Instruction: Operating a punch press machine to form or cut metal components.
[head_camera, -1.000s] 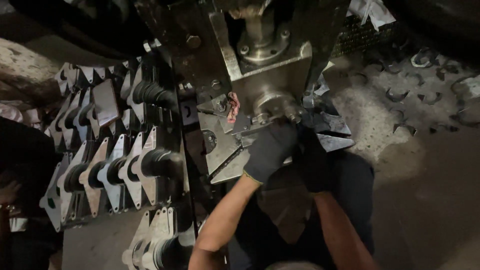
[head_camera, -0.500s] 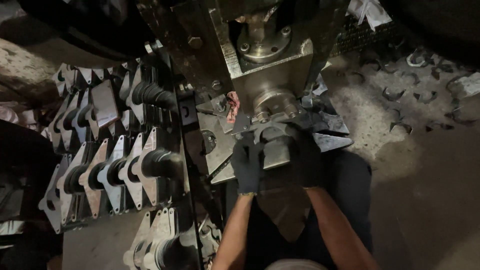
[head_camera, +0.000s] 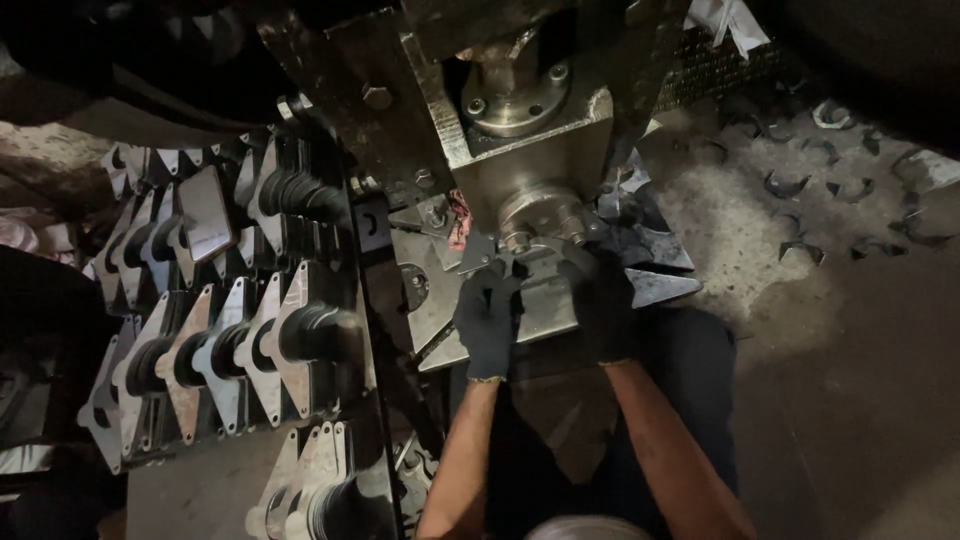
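Note:
I stand at a heavy steel press (head_camera: 520, 110) whose round punch head (head_camera: 538, 212) hangs just above a flat grey metal plate (head_camera: 548, 305) lying on the die bed. My left hand (head_camera: 487, 322), in a black glove, grips the plate's left end, fingers curled over its edge. On the plate's right end, close under the punch head, rests my right hand (head_camera: 606, 300), also black-gloved and closed. Both bare forearms reach up from the bottom of the view.
Rows of stamped, pointed metal plates (head_camera: 230, 335) hang stacked on rods at the left. More cut plates (head_camera: 655, 262) lie beside the die on the right. Curved scrap offcuts (head_camera: 800, 190) litter the gritty floor at the far right.
My left hand has come down and left from beside the punch head to the plate's left end. The right hand has stayed at the plate's right end.

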